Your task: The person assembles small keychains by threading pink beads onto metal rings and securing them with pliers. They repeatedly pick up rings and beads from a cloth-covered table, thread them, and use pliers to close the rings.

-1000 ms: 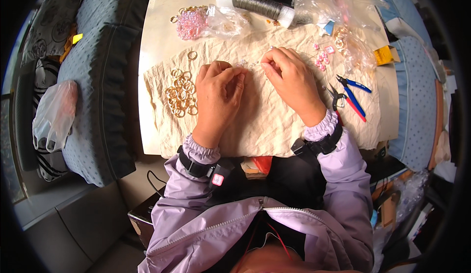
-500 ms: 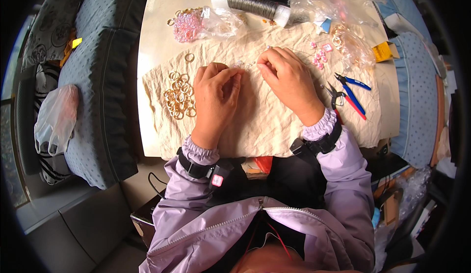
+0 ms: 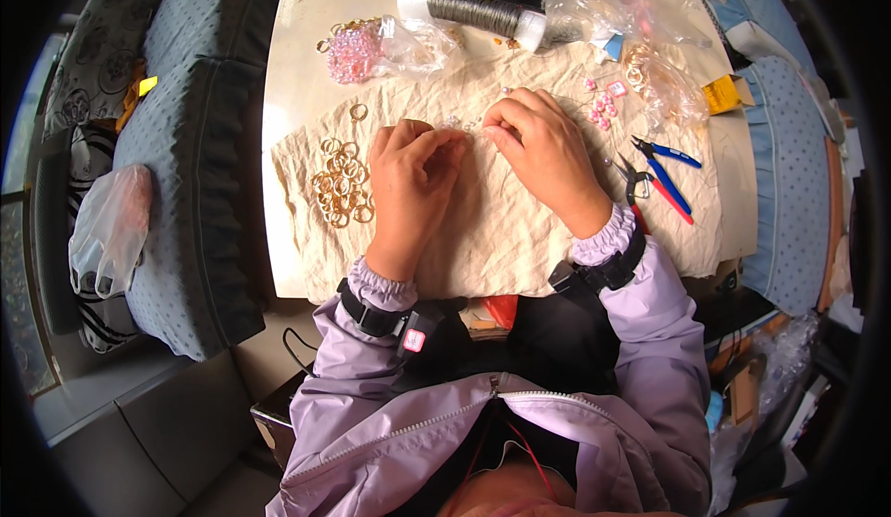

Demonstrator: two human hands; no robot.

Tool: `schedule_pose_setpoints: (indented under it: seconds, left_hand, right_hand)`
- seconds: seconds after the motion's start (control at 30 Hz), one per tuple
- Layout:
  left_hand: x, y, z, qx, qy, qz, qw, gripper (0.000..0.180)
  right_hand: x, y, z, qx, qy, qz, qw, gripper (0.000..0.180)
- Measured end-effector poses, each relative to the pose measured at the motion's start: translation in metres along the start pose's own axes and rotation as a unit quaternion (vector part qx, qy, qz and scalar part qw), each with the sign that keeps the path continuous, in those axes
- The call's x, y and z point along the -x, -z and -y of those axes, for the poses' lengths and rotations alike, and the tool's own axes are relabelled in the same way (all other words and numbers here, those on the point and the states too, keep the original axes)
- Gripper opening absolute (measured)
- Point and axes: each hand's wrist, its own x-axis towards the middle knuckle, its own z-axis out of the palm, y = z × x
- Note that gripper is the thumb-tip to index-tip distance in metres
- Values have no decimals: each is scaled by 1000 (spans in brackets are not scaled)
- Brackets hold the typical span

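Note:
Thumb and fingers pinched together, my left hand (image 3: 413, 183) is over the cream cloth (image 3: 492, 229). My right hand (image 3: 540, 153) pinches a short way to its right. Whatever is between the fingers of either hand is too small or hidden to make out. Tiny clear and pale beads (image 3: 453, 123) lie on the cloth between the fingertips. Beside my left hand is a heap of gold rings (image 3: 340, 183), with a single ring (image 3: 358, 110) above it. Pink beads (image 3: 603, 107) are scattered to the right of my right hand.
Pliers (image 3: 670, 157) with blue and red handles lie at the right. Along the back are a spool of dark wire (image 3: 478, 12), a cluster of pink beads (image 3: 355, 56) by a plastic bag, and more clear bags (image 3: 594, 2). A yellow box (image 3: 726, 96) stands at the right edge.
My left hand has shifted slightly to the right, nearer my right hand. Both hands stay pinched; the right one has barely moved.

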Motion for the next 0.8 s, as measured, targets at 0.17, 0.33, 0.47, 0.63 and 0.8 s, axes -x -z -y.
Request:
schedule_pose_setpoints:
  seconds: [0.17,0.33,0.47,0.63,0.8]
  left_hand:
    - [-1,-3,3,-26,-15,-12,999,14]
    - [-2,-3,2,-44,-36,-25,998,14]
    - [-2,0,0,-19,-39,-18,999,17]
    - [-2,3,-1,23,7,-14,1000,15]
    - [-1,4,-2,32,42,-23,998,11]
  right_hand:
    - [0,0,0,-23,-12,14,1000,9]
    - [0,-4,4,-59,-8,8,998,10]
    - [2,-4,5,-78,56,3,995,15]
    - [1,-2,6,-21,40,-15,999,10]
    - [0,1,8,-82,34,-73,993,10]
